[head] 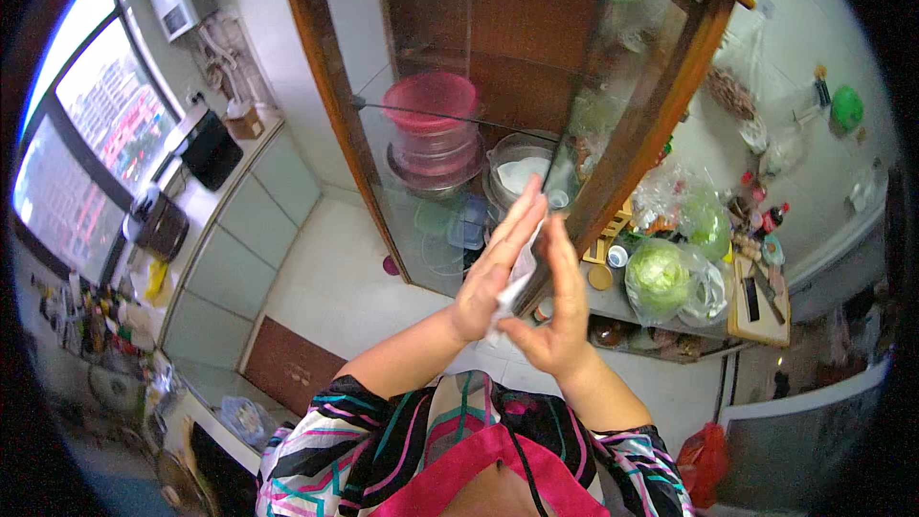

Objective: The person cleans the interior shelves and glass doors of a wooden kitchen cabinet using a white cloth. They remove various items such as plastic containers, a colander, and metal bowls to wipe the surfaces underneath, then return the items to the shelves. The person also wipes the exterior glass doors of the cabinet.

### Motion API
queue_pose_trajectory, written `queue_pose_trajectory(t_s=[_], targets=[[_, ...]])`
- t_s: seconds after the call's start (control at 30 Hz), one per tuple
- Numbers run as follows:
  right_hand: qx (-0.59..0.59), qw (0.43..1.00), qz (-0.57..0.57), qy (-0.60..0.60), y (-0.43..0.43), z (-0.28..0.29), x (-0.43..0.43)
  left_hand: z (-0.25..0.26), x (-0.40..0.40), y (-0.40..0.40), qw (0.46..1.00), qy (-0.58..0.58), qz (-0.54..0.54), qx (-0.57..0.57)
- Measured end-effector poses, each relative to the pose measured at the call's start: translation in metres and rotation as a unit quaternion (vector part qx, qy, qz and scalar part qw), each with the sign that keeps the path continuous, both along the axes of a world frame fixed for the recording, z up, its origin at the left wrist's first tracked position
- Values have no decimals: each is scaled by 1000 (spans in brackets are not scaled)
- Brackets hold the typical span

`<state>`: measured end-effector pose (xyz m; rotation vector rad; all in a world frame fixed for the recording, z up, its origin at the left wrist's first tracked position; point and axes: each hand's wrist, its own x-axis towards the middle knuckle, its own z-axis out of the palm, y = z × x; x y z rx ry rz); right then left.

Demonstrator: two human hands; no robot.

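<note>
In front of my chest my left hand (pixel 488 280) and my right hand (pixel 562 301) face each other, palms inward and fingers pointing away from me. Between the palms is a crumpled white tissue (pixel 523 277), partly hidden by my fingers. It lies along my left palm, and my right thumb meets its lower end. Beyond my fingertips stands a wooden cabinet with glass panes (pixel 344 179). Inside are a pink plastic basin (pixel 431 102) on stacked bowls, and a clear container (pixel 502 183) with something white in it.
To the right, a counter carries a bagged cabbage (pixel 657 274) and a cutting board (pixel 743 323) with a knife (pixel 770 294). A red plastic bag (pixel 703 463) sits low right. At left, a counter holds a dark cooker (pixel 164 230); a brown mat (pixel 291 362) covers some floor.
</note>
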<state>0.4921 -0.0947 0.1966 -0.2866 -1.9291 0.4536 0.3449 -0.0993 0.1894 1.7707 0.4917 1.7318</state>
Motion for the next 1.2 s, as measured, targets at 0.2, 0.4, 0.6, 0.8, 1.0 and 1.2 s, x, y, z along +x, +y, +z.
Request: queue_pose_trajectory(t_s=[0.2, 0.4, 0.6, 0.8, 1.0, 1.2], targets=[[-260, 943, 124, 164, -8, -18, -37, -12, -6, 1, 996, 21, 58, -63], [-461, 801, 189, 333, -4, -11, -30, -7, -7, -5, 998, -21, 28, -57], [-228, 831, 109, 496, 8, 53, 29, 47, -28, 20, 995, 18, 82, -62], [-200, 816, 157, 519, 27, 68, 1, 66, -15, 29, 988, 82, 128, -18], [-160, 877, 160, 423, 42, 53, -9, 67, -15, 34, 986, 81, 145, -22], [190, 970, -147, 36, 92, 98, -47, 49, -28, 35, 979, 83, 154, -104]])
